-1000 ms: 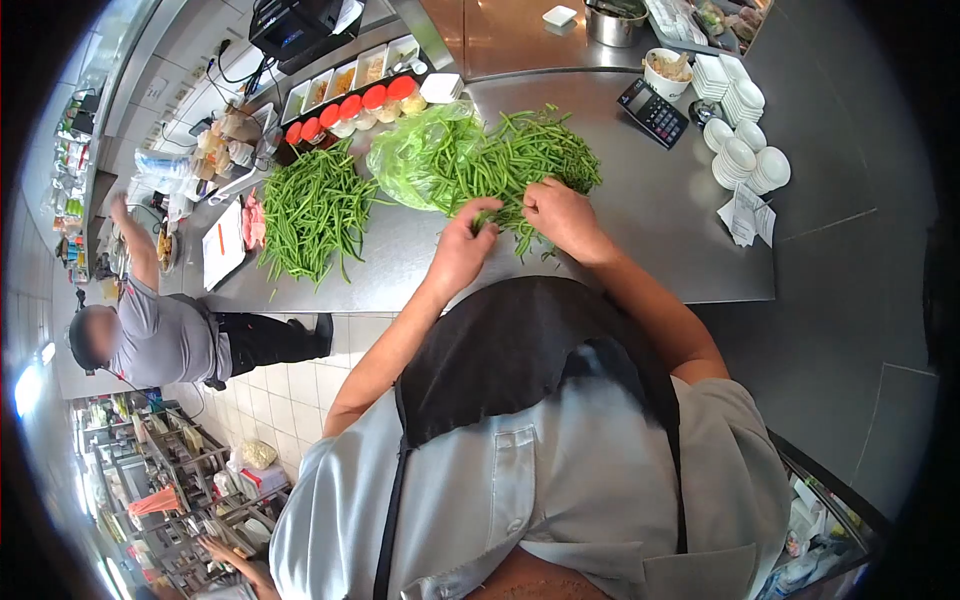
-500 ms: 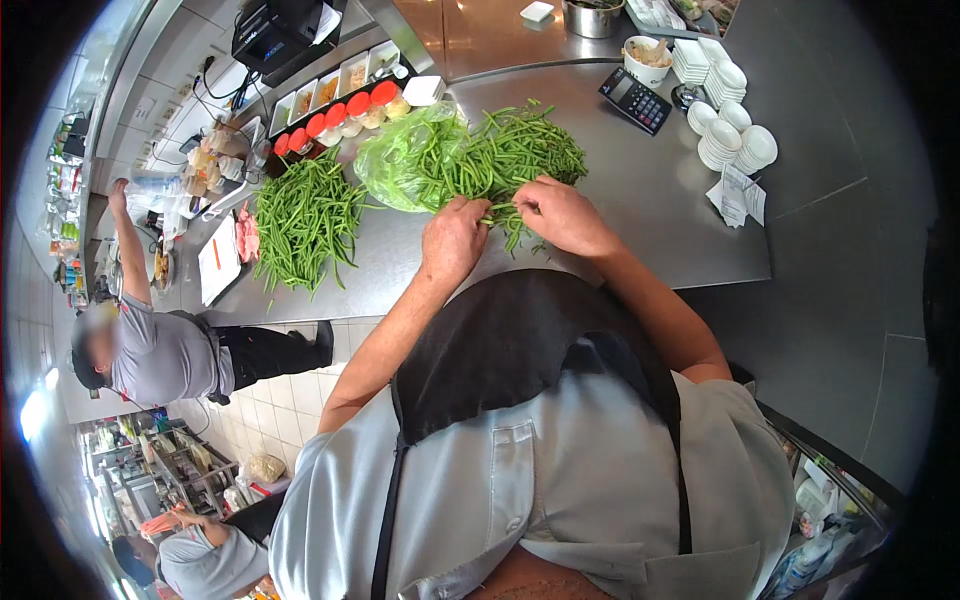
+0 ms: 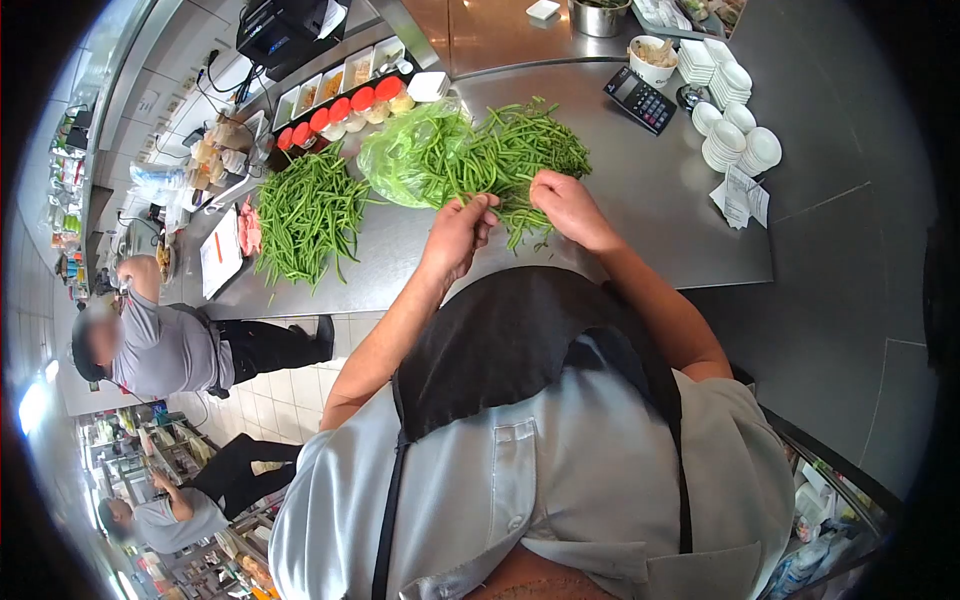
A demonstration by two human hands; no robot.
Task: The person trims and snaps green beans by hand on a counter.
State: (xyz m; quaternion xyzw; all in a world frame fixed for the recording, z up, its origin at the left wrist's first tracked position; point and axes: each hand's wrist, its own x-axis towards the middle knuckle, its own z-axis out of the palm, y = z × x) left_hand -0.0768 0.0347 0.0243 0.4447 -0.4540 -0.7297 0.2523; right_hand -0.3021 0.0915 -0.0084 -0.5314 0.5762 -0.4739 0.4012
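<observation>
Green beans [image 3: 530,145] lie heaped on the steel counter, partly over a pale green plastic bag [image 3: 400,155]. At the heap's near edge, my left hand [image 3: 461,232] has its fingers pinched together; what they hold is too small to make out. My right hand [image 3: 572,208] is closed at the near right edge of the same heap, its fingertips turned away and their contents hidden. Further left is a second pile of beans [image 3: 310,215], touched by neither hand.
Red-lidded jars [image 3: 362,100] and trays line the back left. A calculator [image 3: 640,100], a tub [image 3: 652,60] and stacked white dishes [image 3: 725,145] stand right. A clipboard [image 3: 221,252] lies left. Two people [image 3: 165,345] are beyond the counter's left side.
My hands have moved slightly apart since half a second ago, when they were close together at the beans. The nearer co-worker's raised arm has bent, and the other person has moved further into view.
</observation>
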